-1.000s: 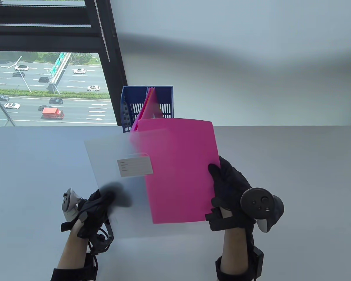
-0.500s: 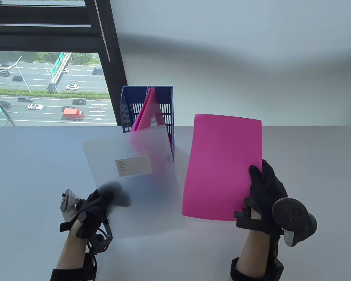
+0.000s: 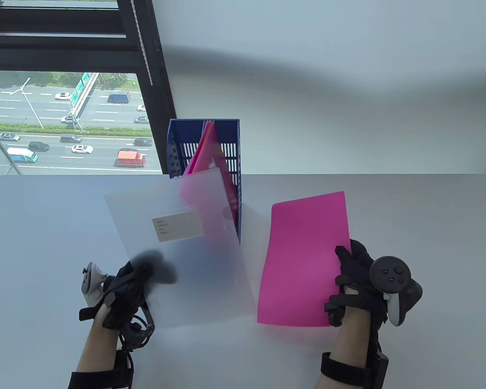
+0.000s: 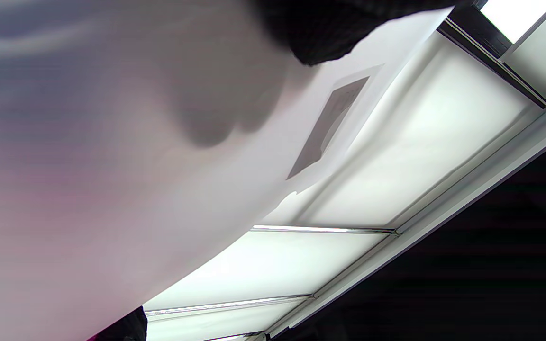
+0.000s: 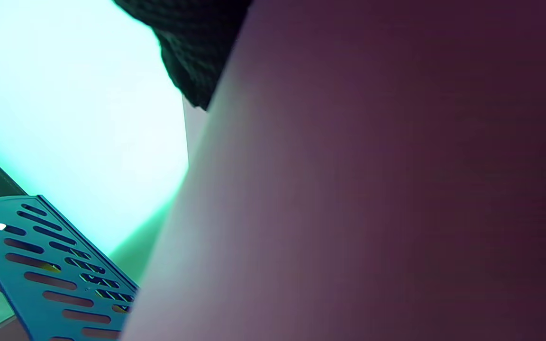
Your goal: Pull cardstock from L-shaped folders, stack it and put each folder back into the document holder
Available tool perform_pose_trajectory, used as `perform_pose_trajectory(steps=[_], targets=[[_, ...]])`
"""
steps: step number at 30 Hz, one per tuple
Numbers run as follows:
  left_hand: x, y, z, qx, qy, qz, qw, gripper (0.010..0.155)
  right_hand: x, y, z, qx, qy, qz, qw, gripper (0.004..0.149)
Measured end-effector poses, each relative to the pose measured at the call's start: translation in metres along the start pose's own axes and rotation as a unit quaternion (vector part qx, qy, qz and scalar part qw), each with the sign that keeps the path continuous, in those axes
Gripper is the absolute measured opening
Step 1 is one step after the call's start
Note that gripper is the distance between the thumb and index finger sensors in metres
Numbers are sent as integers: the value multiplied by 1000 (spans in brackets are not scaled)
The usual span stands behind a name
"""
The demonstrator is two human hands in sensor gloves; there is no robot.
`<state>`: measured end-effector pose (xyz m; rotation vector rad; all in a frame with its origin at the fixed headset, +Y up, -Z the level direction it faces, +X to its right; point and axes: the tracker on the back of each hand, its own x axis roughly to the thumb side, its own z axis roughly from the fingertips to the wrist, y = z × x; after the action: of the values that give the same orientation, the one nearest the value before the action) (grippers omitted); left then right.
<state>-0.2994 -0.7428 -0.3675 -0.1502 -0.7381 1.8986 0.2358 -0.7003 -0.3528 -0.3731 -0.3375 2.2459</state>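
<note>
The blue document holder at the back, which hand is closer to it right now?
Left. The left hand holds the clear folder reaching in front of the document holder; the right hand holds pink cardstock off to its right.

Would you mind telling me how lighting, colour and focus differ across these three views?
Table view: sharp and evenly daylit, though the left hand shows only as a dark smudge through the frosted translucent L-shaped folder. Left wrist view: that folder is a close blur, ceiling panels glaring. Right wrist view: the pink cardstock sheet looks dull purple and unfocused, with a teal cast behind the blue slotted document holder.
</note>
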Motion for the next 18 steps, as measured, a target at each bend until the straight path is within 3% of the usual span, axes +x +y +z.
perform_pose_trajectory(steps=[7,12,18], targets=[[1,0,0,7,-4,4,1000,47,-8,40,-6,48,26,33,998,45],[3,1,0,12,-8,6,1000,47,-6,64,-6,48,46,84,994,75],[4,2,1,15,-13,11,1000,47,1,85,-2,61,81,187,977,79]])
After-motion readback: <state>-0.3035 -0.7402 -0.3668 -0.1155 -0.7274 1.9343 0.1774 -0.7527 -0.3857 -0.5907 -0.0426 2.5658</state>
